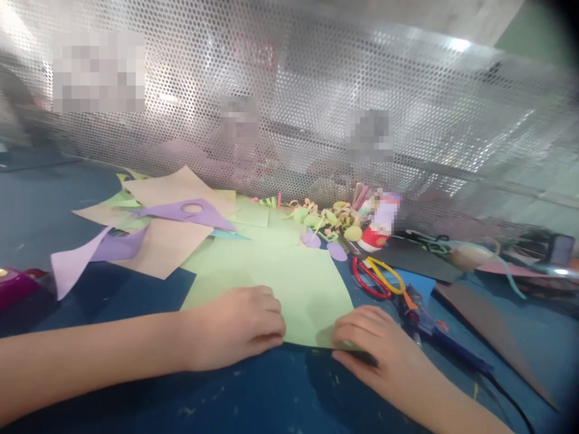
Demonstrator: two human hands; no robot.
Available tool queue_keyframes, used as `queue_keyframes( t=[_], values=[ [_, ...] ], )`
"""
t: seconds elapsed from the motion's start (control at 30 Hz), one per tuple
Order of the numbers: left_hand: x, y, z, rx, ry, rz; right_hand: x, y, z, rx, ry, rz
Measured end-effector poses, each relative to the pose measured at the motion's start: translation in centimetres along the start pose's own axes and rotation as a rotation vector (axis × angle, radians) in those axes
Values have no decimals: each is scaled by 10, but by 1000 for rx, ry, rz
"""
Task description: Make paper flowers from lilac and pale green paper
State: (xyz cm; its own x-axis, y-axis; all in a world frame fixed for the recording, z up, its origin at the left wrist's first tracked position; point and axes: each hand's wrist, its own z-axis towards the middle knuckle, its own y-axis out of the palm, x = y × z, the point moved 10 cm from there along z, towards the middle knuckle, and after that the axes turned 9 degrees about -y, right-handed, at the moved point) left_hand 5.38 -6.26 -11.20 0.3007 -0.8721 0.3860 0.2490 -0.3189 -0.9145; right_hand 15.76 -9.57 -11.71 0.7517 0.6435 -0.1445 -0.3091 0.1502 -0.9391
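Note:
A light green paper sheet (pixel 307 289) lies in front of me, its near edge slightly lifted from the blue table. My left hand (pixel 242 325) is closed at this edge, with the thumb below and the fingers curled over the paper. At the near right corner, my right hand (pixel 371 337) pinches the same sheet between thumb and fingers. More green paper (pixel 244 241) lies under and behind the sheet. Just beyond my right hand are scissors (pixel 375 280) with red and yellow handles, and a corded blue tool (pixel 452 343) with an orange front part.
Purple cut paper (pixel 199 211) and beige sheets (pixel 167 241) are heaped at the left. Curled paper pieces (pixel 335 223) lie by a perforated metal screen (pixel 307 138). A red-and-white container (pixel 374 238) stands near them. Dark sheets (pixel 488 331) lie right; a magenta object (pixel 18 289) sits far left.

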Motion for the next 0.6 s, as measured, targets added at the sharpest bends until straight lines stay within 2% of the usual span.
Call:
queue_keyframes(
  t=[0.1,0.23,0.37,0.43,0.6],
  values=[
    [-5,7,-1,-34,-72,4,5,6,2,-10,42,103],
    [-27,13,1,-84,-248,-92,27,15,-3,-42,275,264],
    [-46,16,1,-121,-404,-244,45,18,-10,-44,446,285],
    [-45,15,1,-115,-391,-259,52,19,-13,-38,510,259],
    [-32,11,3,-72,-245,-168,61,24,-19,-36,597,256]
  ],
)
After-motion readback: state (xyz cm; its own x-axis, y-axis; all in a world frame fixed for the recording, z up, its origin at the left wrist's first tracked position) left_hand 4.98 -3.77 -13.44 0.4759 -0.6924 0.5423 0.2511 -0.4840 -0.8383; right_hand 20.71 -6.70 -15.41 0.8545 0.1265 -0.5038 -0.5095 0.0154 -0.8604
